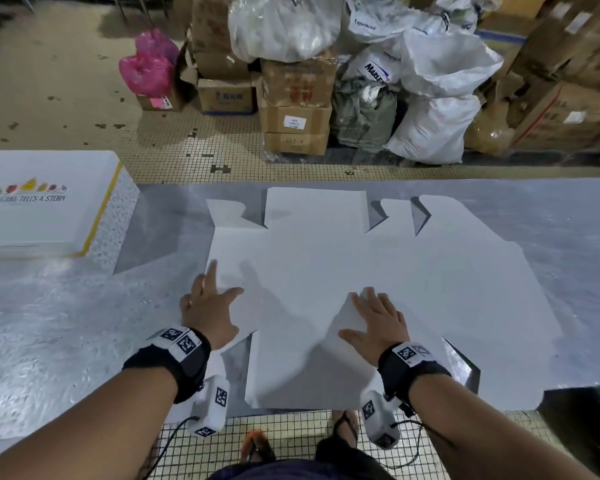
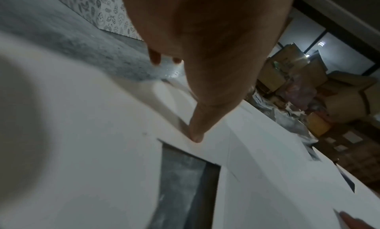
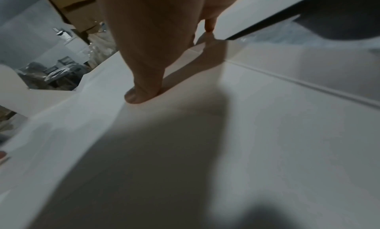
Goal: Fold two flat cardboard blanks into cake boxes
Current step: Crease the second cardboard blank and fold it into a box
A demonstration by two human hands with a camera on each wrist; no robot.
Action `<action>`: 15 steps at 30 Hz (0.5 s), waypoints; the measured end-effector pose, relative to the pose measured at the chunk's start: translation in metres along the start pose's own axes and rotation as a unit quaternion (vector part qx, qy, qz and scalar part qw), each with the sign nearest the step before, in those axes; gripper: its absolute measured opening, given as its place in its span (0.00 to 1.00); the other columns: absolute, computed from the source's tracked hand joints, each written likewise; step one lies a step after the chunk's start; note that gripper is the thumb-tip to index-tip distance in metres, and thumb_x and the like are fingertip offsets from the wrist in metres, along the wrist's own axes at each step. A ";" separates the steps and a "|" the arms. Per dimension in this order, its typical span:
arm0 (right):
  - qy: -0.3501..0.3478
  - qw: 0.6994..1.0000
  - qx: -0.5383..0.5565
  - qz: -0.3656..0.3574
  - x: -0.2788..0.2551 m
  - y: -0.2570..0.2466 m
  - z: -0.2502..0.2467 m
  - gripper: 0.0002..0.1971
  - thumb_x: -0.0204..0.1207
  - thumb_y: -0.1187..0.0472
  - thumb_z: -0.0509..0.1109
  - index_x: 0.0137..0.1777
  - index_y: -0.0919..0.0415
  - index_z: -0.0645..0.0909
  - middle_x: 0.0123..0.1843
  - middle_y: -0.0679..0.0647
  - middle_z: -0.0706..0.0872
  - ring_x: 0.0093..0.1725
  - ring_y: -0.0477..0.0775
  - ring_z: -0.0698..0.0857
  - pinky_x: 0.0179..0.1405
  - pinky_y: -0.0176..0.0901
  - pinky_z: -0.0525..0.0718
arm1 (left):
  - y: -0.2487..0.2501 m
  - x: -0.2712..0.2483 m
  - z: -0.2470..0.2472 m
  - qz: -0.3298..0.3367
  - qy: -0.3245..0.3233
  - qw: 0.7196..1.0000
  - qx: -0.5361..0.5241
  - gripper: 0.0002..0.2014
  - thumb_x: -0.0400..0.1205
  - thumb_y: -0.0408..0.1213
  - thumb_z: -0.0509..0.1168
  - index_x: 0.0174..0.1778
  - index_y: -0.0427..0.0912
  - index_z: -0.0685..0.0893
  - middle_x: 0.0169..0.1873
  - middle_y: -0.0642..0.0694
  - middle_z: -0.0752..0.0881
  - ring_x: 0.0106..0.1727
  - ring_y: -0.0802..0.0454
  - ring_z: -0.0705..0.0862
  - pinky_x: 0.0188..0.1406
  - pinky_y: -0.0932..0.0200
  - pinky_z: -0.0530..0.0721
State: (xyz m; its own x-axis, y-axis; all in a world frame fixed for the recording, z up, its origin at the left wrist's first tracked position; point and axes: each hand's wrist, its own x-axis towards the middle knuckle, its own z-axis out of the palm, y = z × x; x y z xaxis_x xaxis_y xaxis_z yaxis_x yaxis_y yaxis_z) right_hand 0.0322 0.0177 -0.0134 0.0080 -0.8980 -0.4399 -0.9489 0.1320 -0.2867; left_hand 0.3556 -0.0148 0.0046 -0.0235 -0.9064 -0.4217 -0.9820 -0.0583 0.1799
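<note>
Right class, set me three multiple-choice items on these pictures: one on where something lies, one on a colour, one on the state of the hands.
1. Where does the finished cake box stand?
A. far left of the table
B. on the floor
C. on the blank

2. What colour is the bag on the floor behind?
A. blue
B. pink
C. black

3. How do the left hand and right hand meet the flat cardboard blank?
A. both grip an edge
B. both hover above
C. both lie flat, fingers straight

Answers: 1 A, it sits at the table's left end; 2 B, plainly pink; 3 C, palms down on the sheet.
</note>
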 end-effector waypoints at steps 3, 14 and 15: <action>-0.006 0.999 0.005 -0.036 0.000 0.016 -0.005 0.34 0.84 0.46 0.63 0.86 0.37 0.51 0.89 0.41 0.42 0.88 0.49 0.40 0.85 0.51 0.45 | 0.000 -0.002 0.008 0.052 -0.079 0.993 -0.065 0.36 0.80 0.33 0.67 0.82 0.65 0.65 0.88 0.52 0.41 0.88 0.50 0.41 0.86 0.44 0.54; -0.114 0.965 0.040 -0.231 0.010 0.085 -0.026 0.48 0.70 0.57 0.79 0.86 0.40 0.55 0.87 0.35 0.43 0.86 0.39 0.36 0.84 0.39 0.45 | 0.000 -0.016 0.025 0.056 -0.097 0.981 -0.158 0.44 0.73 0.33 0.79 0.79 0.68 0.66 0.83 0.61 0.37 0.86 0.52 0.31 0.86 0.45 0.53; -0.124 0.963 0.042 -0.234 0.010 0.087 -0.028 0.49 0.70 0.57 0.79 0.86 0.40 0.55 0.87 0.35 0.43 0.85 0.38 0.36 0.84 0.39 0.46 | 0.000 -0.017 0.028 0.055 -0.092 0.981 -0.161 0.45 0.72 0.35 0.81 0.79 0.69 0.67 0.82 0.63 0.37 0.86 0.53 0.30 0.86 0.46 0.51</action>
State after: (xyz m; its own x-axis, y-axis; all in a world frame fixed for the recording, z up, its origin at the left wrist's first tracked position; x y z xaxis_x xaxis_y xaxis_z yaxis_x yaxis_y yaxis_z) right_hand -0.0591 0.0081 -0.0188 0.5142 -0.7403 -0.4331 -0.7944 -0.2207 -0.5659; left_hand 0.3509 0.0122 -0.0133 -0.1884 -0.8251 -0.5326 -0.8617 -0.1213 0.4927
